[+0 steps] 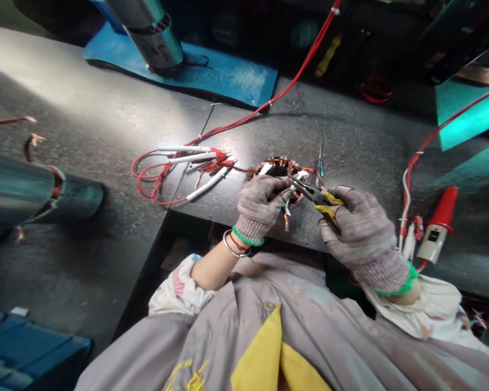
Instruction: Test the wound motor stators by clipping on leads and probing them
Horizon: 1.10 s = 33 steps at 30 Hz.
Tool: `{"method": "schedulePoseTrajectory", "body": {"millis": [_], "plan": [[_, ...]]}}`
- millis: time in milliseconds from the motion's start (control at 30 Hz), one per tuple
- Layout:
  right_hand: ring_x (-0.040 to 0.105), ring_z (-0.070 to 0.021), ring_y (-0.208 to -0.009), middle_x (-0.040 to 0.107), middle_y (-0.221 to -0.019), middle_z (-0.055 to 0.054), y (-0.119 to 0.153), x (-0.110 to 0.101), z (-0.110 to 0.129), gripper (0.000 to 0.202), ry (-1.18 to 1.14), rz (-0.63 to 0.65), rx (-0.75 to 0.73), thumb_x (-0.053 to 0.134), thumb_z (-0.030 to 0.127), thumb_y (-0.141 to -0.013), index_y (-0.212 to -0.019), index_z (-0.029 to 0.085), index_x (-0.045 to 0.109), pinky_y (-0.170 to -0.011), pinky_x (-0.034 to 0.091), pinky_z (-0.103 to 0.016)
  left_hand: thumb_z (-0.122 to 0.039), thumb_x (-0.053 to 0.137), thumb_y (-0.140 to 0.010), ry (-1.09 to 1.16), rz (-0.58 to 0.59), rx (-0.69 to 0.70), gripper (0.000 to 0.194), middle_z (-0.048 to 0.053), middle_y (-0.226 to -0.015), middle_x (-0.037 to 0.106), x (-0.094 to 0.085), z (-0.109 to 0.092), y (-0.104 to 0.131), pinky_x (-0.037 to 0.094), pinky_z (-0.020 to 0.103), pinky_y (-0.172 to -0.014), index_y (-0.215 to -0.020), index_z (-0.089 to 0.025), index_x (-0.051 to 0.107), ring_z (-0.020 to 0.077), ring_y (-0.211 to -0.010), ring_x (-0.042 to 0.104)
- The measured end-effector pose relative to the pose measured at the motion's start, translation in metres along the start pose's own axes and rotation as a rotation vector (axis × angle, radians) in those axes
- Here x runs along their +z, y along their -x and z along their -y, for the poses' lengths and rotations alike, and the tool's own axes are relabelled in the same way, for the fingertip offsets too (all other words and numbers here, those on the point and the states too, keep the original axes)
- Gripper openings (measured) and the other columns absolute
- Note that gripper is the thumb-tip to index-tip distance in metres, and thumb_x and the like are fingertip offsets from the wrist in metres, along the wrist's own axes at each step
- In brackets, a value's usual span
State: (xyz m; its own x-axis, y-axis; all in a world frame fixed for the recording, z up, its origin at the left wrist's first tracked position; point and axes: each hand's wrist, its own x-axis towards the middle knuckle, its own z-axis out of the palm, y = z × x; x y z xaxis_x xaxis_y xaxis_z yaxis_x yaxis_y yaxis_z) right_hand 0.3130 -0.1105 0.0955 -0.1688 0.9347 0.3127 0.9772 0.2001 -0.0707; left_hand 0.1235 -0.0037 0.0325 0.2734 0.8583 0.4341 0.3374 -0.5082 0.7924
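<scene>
My right hand (361,231), in a greyish knit glove with a green cuff, grips long-nose pliers (315,196) with yellow and black handles. The jaws reach over a ring-shaped wound stator (277,162) with copper windings and white insulation pieces. Gloved alike, my left hand (258,203) is closed on the near left side of the stator; its thumb and fingertips lie close to the plier tips. Whether a wire sits between the jaws is too small to tell. Copper leads leave the stator left and right, and one short lead (286,221) points toward me.
Red test leads (158,176) with white-sleeved clips lie left of the stator. Behind the pliers is a thin screwdriver-like tool (320,157). A red and white handheld device (437,228) lies at right. Metal cylinders (61,190) stand left, with a blue board (228,76) at the back.
</scene>
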Motion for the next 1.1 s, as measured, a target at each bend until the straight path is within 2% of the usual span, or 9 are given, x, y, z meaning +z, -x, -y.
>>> {"method": "schedulePoseTrajectory", "body": {"millis": [167,433,567,667,767,833,933,1000,1100], "plan": [[0.067,-0.0318,-0.1,0.072,-0.119,-0.016,-0.003,0.016,-0.007,0.018,-0.093,0.101,0.07,0.06,0.03,-0.081,-0.089,0.018,0.071,-0.085,0.058,-0.046,-0.035,0.074,-0.088,-0.04,0.022,-0.022,0.015,0.004,-0.092,0.077,0.001,-0.001,0.001,0.05,0.039,-0.1,-0.095,-0.022,0.077,0.0199,-0.09,0.07],[0.07,-0.0235,-0.094,0.07,-0.107,-0.012,0.001,0.076,0.014,0.024,-0.563,-0.106,0.356,0.058,0.04,-0.087,-0.084,0.021,0.073,-0.084,0.059,-0.038,-0.034,0.055,-0.096,-0.245,-0.011,0.078,0.023,0.006,-0.093,0.076,0.013,-0.006,0.004,0.034,0.049,-0.115,-0.102,-0.021,0.074,0.0242,-0.095,0.068],[0.069,-0.0221,-0.089,0.069,-0.104,-0.013,-0.011,0.083,0.029,0.023,-0.626,-0.211,0.42,0.06,0.038,-0.086,-0.078,0.02,0.072,-0.079,0.059,-0.036,-0.035,0.05,-0.097,-0.322,0.021,0.116,0.026,0.008,-0.087,0.074,0.016,0.003,-0.004,0.035,0.053,-0.113,-0.096,-0.021,0.072,0.0265,-0.091,0.066],[0.07,-0.0214,-0.09,0.069,-0.104,-0.012,-0.014,0.077,0.024,0.022,-0.7,-0.216,0.361,0.063,0.036,-0.086,-0.076,0.019,0.072,-0.079,0.059,-0.034,-0.037,0.049,-0.096,-0.261,0.051,0.161,0.027,0.009,-0.088,0.074,0.008,0.013,-0.015,0.037,0.053,-0.111,-0.092,-0.021,0.07,0.0269,-0.092,0.066],[0.071,-0.021,-0.092,0.07,-0.108,-0.011,-0.013,0.064,-0.008,0.024,-0.699,-0.137,0.379,0.058,0.039,-0.09,-0.086,0.019,0.072,-0.079,0.058,-0.033,-0.034,0.047,-0.098,-0.113,0.143,0.178,0.026,0.006,-0.094,0.075,-0.007,0.017,-0.027,0.045,0.045,-0.106,-0.096,-0.021,0.069,0.0228,-0.096,0.068],[0.07,-0.0208,-0.097,0.069,-0.116,-0.013,-0.015,0.053,-0.042,0.03,-0.462,-0.001,0.535,0.05,0.038,-0.096,-0.098,0.018,0.071,-0.083,0.057,-0.033,-0.032,0.047,-0.099,-0.096,0.186,0.178,0.025,0.006,-0.096,0.075,-0.017,0.014,-0.033,0.051,0.04,-0.098,-0.098,-0.021,0.069,0.0218,-0.096,0.069],[0.069,-0.0227,-0.098,0.067,-0.12,-0.016,-0.027,0.042,-0.094,0.027,-0.041,0.288,0.731,0.054,0.035,-0.094,-0.1,0.014,0.071,-0.087,0.053,-0.035,-0.028,0.055,-0.095,-0.254,0.129,0.211,0.017,0.008,-0.104,0.076,-0.022,0.004,-0.035,0.056,0.041,-0.091,-0.096,-0.021,0.071,0.0254,-0.098,0.071],[0.069,-0.024,-0.091,0.07,-0.108,-0.015,-0.044,0.041,-0.124,0.024,0.028,0.401,0.734,0.066,0.038,-0.087,-0.089,0.015,0.073,-0.083,0.052,-0.035,-0.024,0.055,-0.093,-0.236,0.117,0.281,0.016,0.008,-0.106,0.077,-0.019,0.001,-0.036,0.059,0.038,-0.086,-0.098,-0.021,0.071,0.0246,-0.096,0.073],[0.068,-0.0275,-0.099,0.07,-0.104,-0.015,-0.09,0.048,-0.162,0.035,0.032,0.402,0.672,0.074,0.049,-0.084,-0.085,0.014,0.074,-0.089,0.052,-0.037,-0.019,0.05,-0.096,-0.023,0.217,0.341,0.024,0.004,-0.1,0.08,-0.01,0.006,-0.04,0.062,0.027,-0.077,-0.111,-0.022,0.069,0.0178,-0.086,0.077]]}}
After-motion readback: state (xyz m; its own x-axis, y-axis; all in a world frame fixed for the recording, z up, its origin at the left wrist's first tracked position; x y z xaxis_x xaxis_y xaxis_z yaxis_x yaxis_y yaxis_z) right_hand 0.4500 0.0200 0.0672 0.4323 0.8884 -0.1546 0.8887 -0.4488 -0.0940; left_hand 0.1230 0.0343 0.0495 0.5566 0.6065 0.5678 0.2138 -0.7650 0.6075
